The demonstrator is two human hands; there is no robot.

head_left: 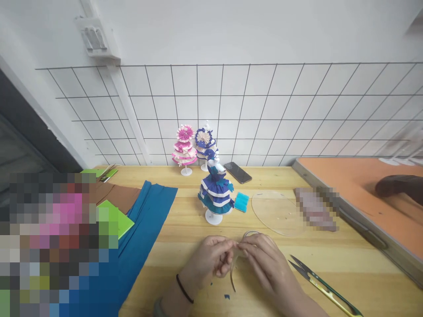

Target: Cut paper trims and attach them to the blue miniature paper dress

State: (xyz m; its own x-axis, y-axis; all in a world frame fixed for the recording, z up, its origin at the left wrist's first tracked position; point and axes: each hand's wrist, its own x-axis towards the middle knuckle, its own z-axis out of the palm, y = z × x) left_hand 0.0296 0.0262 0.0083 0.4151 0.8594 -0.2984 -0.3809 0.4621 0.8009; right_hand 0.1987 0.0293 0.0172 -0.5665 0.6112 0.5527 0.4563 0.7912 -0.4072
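Observation:
Just in front of the dress figure, my left hand and my right hand meet with their fingertips pinched together. Between them is a thin pale ribbon; one end hangs down and a loop curves up behind my right fingers. The exact point of grip is partly hidden by the fingers. The miniature dress, in blue and teal ruffles with white trim, stands upright on a white stand, apart from both hands. A teal ribbed piece lies beside it. Small blue scraps are on the table below my hands.
Thread snips lie open at the right. Behind stand a pink-and-white dress, another blue dress and a phone. Blue cloth covers the left; a clear round sheet and orange board are right.

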